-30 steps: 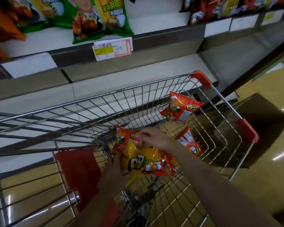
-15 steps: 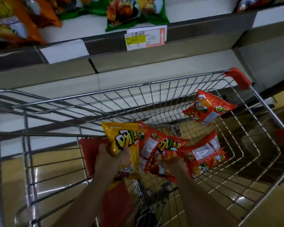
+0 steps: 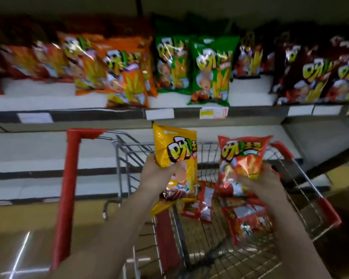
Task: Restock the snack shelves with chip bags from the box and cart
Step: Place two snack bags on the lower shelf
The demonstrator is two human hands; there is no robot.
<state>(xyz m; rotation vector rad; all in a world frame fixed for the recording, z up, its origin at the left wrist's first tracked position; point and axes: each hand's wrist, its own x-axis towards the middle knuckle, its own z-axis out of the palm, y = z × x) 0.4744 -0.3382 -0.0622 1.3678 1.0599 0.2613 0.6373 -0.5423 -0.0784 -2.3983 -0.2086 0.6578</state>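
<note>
Both forearms come up from bottom of frame over the cart (image 3: 328,210); left hand (image 3: 157,174) closed around yellow bag (image 3: 175,156), right hand (image 3: 264,182) closed around red bag (image 3: 240,158), both bags upright, long axis vertical; more red bags in cart (image 3: 248,218); stocked shelf (image 3: 48,101) lies above and beyond, left hand nearer the orange row

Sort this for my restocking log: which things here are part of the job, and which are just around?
Job: left hand with yellow bag; right hand with red bag; cart; shelf.
Around: price tags; floor.
</note>
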